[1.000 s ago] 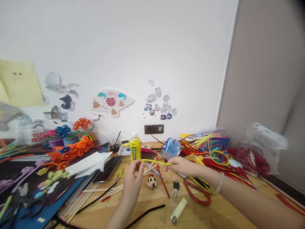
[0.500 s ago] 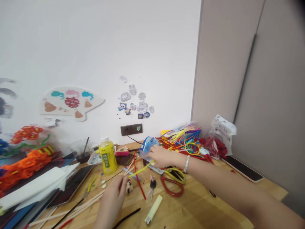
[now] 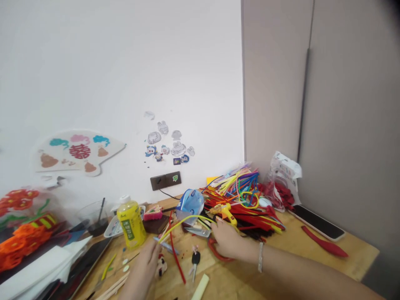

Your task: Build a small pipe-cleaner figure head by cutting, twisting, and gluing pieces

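Note:
My left hand (image 3: 146, 259) is closed, thumb and fingers pinching one end of a yellow pipe cleaner (image 3: 187, 217). The pipe cleaner bows upward and runs across to the fingertips of my right hand (image 3: 227, 241). That hand lies over the handles of the scissors (image 3: 215, 251), its fingers curled down on them; a red loop shows below the palm and the yellow one is mostly covered. The metal blades point left toward a blue pouch (image 3: 191, 203). A small figurine (image 3: 161, 266) sits beside my left hand. Between the hands lie a red pipe cleaner (image 3: 176, 259) and a key (image 3: 195, 259).
A yellow drink bottle (image 3: 131, 225) stands behind my left hand. Beyond my right hand are a yellow glue gun (image 3: 225, 211) and a heap of coloured pipe cleaners (image 3: 246, 183). A phone (image 3: 318, 223) and a curved red strip (image 3: 325, 242) lie at the right. Orange flowers (image 3: 28, 237) are at the left.
My right hand has drawn back from the blue pouch and come down onto the scissors' handles. The yellow pipe cleaner now shows more length and bows. The view has turned right.

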{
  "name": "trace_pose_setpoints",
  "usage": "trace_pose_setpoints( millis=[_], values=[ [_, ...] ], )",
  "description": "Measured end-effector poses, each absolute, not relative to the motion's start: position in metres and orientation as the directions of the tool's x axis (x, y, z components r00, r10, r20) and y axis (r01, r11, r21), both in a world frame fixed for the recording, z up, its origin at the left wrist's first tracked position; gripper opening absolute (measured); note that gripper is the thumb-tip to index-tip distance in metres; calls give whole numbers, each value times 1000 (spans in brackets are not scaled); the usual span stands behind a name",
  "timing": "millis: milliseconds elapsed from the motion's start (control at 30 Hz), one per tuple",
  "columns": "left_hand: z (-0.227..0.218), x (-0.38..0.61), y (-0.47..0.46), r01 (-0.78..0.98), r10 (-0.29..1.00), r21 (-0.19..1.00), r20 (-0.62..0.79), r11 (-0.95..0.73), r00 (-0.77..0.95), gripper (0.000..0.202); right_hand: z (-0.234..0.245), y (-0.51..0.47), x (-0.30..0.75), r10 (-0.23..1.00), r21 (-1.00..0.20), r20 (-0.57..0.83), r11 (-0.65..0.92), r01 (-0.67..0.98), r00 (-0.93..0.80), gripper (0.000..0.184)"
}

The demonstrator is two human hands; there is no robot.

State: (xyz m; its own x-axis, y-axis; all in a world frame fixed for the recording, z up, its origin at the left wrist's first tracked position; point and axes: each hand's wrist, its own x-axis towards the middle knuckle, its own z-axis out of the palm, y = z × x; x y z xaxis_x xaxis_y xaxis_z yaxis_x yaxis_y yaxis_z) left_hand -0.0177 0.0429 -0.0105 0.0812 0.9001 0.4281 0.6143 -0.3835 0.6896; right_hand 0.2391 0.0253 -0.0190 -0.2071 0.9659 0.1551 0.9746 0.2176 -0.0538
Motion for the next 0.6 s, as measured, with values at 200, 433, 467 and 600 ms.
trace_pose_setpoints(
  millis=[200,433,467,600],
  values=[
    [26,4,64,271,949,919,311,-288,-48,44,14,29,280,957,-113,210,228,967,-201,35],
    [51,37,90,88,905,915,402,-393,-141,50,30,-10,317,926,-661,293,375,650,-237,29],
    [55,42,90,77,897,907,420,-413,-138,48,29,-16,316,930,-721,291,369,587,-227,29],
    [69,64,72,121,827,823,561,-554,-30,37,16,-28,299,950,-862,196,285,418,-243,31]
  ],
)
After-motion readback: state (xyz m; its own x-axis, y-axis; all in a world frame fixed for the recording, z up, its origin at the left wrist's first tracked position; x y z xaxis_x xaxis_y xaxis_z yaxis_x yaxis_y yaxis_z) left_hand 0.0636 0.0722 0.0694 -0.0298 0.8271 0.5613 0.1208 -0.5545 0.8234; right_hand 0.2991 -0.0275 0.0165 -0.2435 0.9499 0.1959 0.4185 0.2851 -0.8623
